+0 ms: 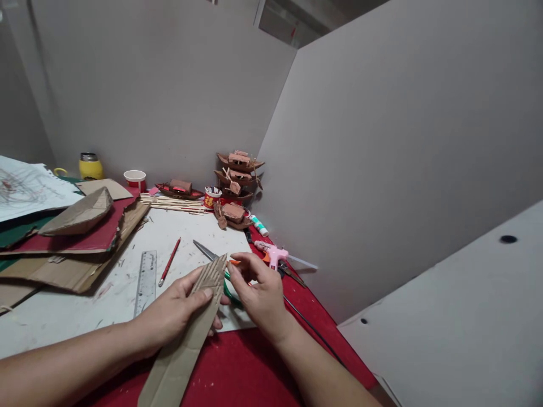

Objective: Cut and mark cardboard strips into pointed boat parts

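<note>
A long strip of brown cardboard [180, 356] slants up from the bottom edge, its far end showing bare corrugated ridges. My left hand [178, 311] is wrapped round the strip, thumb on top and fingers beneath. At the strip's far right corner, my right hand [261, 291] pinches the edge between thumb and forefinger. Scissors [205, 249] with green handles lie beyond and partly under the hands, their blades pointing to the far left. Left of them are a red pencil [170, 261] and a clear ruler [146, 282].
Stacked cardboard [80, 277] with a small cardboard hull [82, 215] is at left. Model boats [233, 212], thin sticks [178, 204] and a red cup [212, 198] stand at the back. A pink glue gun [275, 253] lies right, beside the grey partition [382, 169].
</note>
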A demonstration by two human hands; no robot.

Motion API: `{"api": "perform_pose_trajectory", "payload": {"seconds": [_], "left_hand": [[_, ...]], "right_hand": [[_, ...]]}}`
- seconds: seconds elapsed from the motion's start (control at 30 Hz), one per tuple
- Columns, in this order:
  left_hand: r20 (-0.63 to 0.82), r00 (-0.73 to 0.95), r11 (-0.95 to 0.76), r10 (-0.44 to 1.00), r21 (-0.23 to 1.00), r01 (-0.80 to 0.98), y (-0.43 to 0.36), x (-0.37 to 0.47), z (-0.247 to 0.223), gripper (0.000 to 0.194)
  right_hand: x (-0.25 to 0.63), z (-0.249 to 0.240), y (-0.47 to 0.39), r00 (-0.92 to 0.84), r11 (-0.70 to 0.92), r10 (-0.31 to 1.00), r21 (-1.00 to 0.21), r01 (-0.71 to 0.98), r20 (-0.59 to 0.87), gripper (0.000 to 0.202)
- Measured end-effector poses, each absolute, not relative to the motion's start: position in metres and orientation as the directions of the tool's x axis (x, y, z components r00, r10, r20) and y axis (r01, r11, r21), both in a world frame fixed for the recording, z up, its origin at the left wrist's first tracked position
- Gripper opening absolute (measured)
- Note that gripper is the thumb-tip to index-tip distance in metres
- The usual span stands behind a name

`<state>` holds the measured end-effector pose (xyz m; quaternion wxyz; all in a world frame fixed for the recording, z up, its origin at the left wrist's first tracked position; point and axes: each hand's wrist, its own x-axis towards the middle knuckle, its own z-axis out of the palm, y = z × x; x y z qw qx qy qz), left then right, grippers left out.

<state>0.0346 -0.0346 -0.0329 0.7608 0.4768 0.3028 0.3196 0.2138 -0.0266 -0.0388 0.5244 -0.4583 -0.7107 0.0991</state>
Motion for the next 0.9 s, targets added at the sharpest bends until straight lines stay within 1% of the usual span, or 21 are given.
{"api": "perform_pose_trajectory", "payload": {"seconds": [0.07, 0.17, 0.23, 0.3, 0.4, 0.47, 0.57, 0.8, 0.9], "left_hand": [[-0.161, 0.596, 0.341, 0.787, 0.918, -0.202, -0.033, 0.034, -0.033, 0.055], [-0.177, 0.581, 0.327, 0.795, 0.931, -0.163, -0.033, 0.033, -0.034, 0.056], [-0.177, 0.572, 0.301, 0.801, 0.945, -0.128, -0.032, 0.033, -0.037, 0.054], [-0.157, 0.564, 0.253, 0.811, 0.963, -0.097, -0.031, 0.033, -0.040, 0.051], [-0.113, 0.565, 0.174, 0.817, 0.983, -0.055, -0.029, 0.034, -0.046, 0.046], [-0.082, 0.567, 0.119, 0.820, 0.992, -0.029, -0.028, 0.034, -0.047, 0.042], [-0.034, 0.562, 0.044, 0.826, 0.999, -0.004, -0.028, 0.034, -0.048, 0.038], [-0.060, 0.561, 0.045, 0.826, 0.998, 0.041, -0.026, 0.036, -0.050, 0.025], [-0.046, 0.562, 0.029, 0.826, 0.999, 0.039, -0.026, 0.037, -0.051, 0.020]], "right_hand": [[0.213, -0.039, -0.028, -0.064, 0.591, 0.715, -0.553, 0.587, 0.696, 0.016], [0.213, -0.041, -0.029, -0.213, 0.643, 0.671, -0.415, 0.644, 0.710, 0.018], [0.213, -0.042, -0.028, -0.275, 0.664, 0.651, -0.355, 0.658, 0.708, 0.017], [0.212, -0.043, -0.028, -0.279, 0.664, 0.658, -0.364, 0.653, 0.700, 0.014], [0.211, -0.044, -0.028, -0.244, 0.632, 0.707, -0.439, 0.638, 0.664, 0.011], [0.209, -0.044, -0.029, -0.226, 0.601, 0.741, -0.473, 0.644, 0.632, 0.011], [0.207, -0.044, -0.029, -0.236, 0.578, 0.770, -0.491, 0.652, 0.593, 0.014], [0.208, -0.049, -0.028, -0.352, 0.601, 0.771, -0.423, 0.678, 0.531, 0.023], [0.207, -0.051, -0.029, -0.395, 0.597, 0.772, -0.353, 0.721, 0.499, 0.023]]}}
